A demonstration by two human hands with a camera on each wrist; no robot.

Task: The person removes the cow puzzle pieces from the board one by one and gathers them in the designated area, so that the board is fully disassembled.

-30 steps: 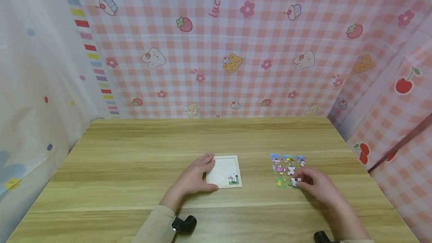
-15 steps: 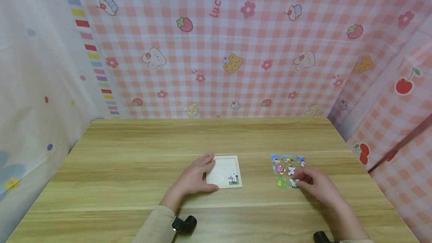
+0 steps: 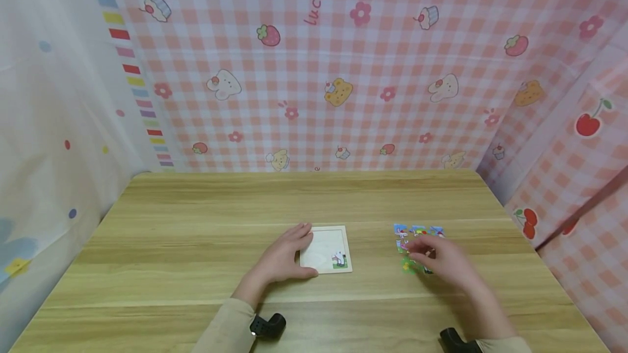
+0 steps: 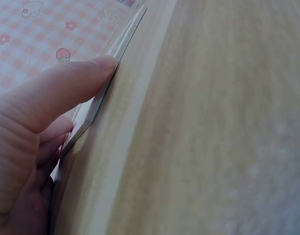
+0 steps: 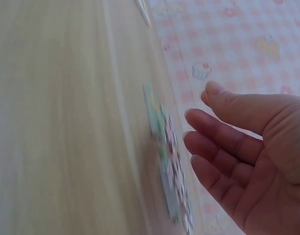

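My left hand (image 3: 282, 255) holds a square wooden puzzle tray (image 3: 321, 249) by its left side, the thumb along the near edge and the fingers toward the far corner. In the left wrist view the thumb presses the edge of the tray (image 4: 86, 115). One puzzle piece (image 3: 339, 259) with a white animal on green lies in the tray's near right corner. My right hand (image 3: 444, 260) hovers above the loose puzzle pieces (image 3: 400, 230), hiding some of them. In the right wrist view, the thumb and relaxed fingers of that hand (image 5: 252, 142) stand apart with nothing between them.
The loose pieces lie in loose rows to the right of the tray, on a wood-grain table (image 3: 196, 222). A pink checked cloth (image 3: 314, 70) hangs behind the table, with more cloth at both sides.
My right hand has let go of the cow-patterned piece at the near right of the group, lifted, and moved left over the other pieces. The left hand and tray stay still.
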